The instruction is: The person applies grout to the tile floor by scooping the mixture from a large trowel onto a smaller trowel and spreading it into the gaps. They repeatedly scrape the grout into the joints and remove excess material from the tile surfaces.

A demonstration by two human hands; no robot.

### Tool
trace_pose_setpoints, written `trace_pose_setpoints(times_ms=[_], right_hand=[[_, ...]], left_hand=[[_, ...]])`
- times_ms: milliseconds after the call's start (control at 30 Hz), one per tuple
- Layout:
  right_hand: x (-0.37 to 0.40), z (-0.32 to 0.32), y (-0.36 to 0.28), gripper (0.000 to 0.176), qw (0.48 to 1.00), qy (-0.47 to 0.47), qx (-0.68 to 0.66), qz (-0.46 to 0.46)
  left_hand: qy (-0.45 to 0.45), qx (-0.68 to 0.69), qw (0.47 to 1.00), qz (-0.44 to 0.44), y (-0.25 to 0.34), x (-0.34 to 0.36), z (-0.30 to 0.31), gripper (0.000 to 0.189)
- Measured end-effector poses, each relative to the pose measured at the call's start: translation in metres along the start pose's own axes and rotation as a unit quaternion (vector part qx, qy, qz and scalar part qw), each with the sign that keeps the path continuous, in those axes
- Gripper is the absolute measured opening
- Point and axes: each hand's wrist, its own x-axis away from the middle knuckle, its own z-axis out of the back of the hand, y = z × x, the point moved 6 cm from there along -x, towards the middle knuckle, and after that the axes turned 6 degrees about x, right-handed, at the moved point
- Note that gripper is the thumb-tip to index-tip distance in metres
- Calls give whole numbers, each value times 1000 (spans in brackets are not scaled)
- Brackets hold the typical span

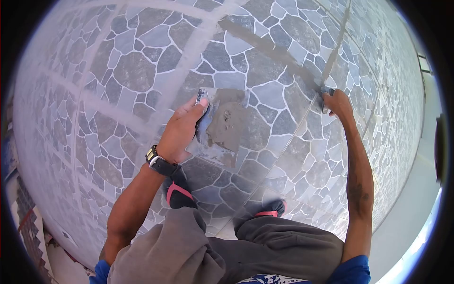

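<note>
One left hand (182, 125), bare, near the centre toward 9 o'clock: closed on the near edge of a flat, rectangular, pale-grey-smeared board (226, 160), thumb laid on the upper face, fingers mostly hidden beneath. On the board, toward 12 o'clock and the middle: a thick, wet mound of grey-brown paste (225, 120).

One right hand (335, 103), bare, at 2 o'clock: curled around a small, dark, paste-marked hand tool (325, 91), its exact shape too hidden to tell. Tool just at the meeting point of two grey-brown smeared bands: one broad diagonal band (272, 49) at 1 o'clock, one narrow band (336, 47) between 1 and 2.

One surface of grey and blue-grey stone-patterned tiles (135, 71) with white veining, across most of the view. Pale, hazy, light-grey strips (187, 52) along joints at 10 and 11 o'clock.

On the left wrist: one black-strapped watch (160, 162) with metallic and yellowish parts. At 7 and 5 o'clock: two dark sandals with pink straps (178, 191). At 6 o'clock: grey-brown cloth trousers (283, 241). Toward 7 and 5 o'clock, at the lower edge: bright blue sleeves (351, 270).
</note>
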Motion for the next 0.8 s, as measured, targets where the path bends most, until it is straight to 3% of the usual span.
trace_pose_setpoints(times_ms=[167, 333, 400, 500, 533, 700, 800], right_hand=[[-30, -9, -72, 47, 994, 7, 30, 106], [-46, -13, -213, 40, 971, 78, 30, 222], [-46, -11, -262, 50, 949, 106, 38, 294], [-66, -8, -291, 47, 931, -54, -159, 324], [-47, -3, -291, 38, 880, -173, -365, 250], [-38, -4, -260, 31, 722, -312, -538, 302], [-8, -3, -216, 34, 716, -288, -576, 270]], left_hand=[[22, -14, 1000, 4, -1, -3, 14, 40], [50, -29, 998, 0, 3, 7, 15, 40], [57, -15, 998, -14, 8, 14, 17, 41], [73, 0, 996, -46, 13, 28, 22, 43], [81, 4, 995, -57, 12, 31, 30, 44], [154, -24, 985, -70, 4, 63, 57, 45], [148, 27, 984, -91, -16, 66, 64, 42]])
